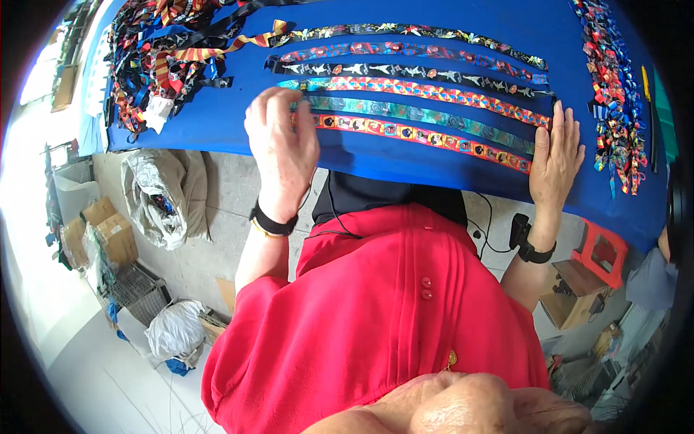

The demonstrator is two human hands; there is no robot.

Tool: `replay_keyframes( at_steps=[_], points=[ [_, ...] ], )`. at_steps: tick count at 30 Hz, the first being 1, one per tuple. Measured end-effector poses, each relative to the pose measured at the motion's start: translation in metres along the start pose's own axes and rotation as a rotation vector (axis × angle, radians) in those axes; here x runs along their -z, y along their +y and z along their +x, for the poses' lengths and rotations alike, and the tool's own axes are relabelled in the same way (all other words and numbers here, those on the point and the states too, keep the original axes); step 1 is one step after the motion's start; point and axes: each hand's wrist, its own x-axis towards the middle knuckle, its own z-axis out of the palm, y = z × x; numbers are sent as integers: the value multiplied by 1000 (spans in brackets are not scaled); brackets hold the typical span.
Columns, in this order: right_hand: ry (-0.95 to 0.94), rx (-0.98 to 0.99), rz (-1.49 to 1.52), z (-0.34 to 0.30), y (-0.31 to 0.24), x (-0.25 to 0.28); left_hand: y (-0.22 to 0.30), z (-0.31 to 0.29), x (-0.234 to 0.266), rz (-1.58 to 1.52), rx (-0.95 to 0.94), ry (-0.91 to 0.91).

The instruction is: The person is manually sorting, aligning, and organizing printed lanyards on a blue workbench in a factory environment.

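Observation:
Several printed fabric straps lie side by side across a blue-covered table (pixel 448 18). Over the left ends of the nearest ones is my left hand (pixel 280 141), its fingers loosely bent and a gap between thumb and forefinger. The closest strap is a red and yellow one with pictures (pixel 434 137); beyond it come a green strap (pixel 412 111) and a red, blue and yellow patterned one (pixel 441 92). Farther off lie a black and white strap (pixel 394 70), a blue and red one (pixel 434 50) and a black floral one (pixel 412 30). At their right ends, my right hand (pixel 557 155) rests flat, fingers outstretched.
A tangled heap of straps (pixel 170 61) covers the table's far left. Another long bundle (pixel 611 94) lies at the right, beside a yellow-ended tool (pixel 645 83). Below are an open sack (pixel 163 195), cardboard boxes (pixel 108 228) and a red plastic stool (pixel 603 253).

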Motion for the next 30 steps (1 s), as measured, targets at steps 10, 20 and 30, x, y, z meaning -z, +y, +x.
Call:
replay_keyframes(
  at_steps=[10, 20, 30],
  points=[
    [-10, 201, 262, -21, -69, 47, 53, -31, -18, -114, -234, -310],
    [-222, 305, 358, -41, -97, 39, 45, -37, -27, 116, -253, -494],
    [-147, 229, 194, -41, -42, 36, 44, -38, -26, 176, -250, -508]
  ],
)
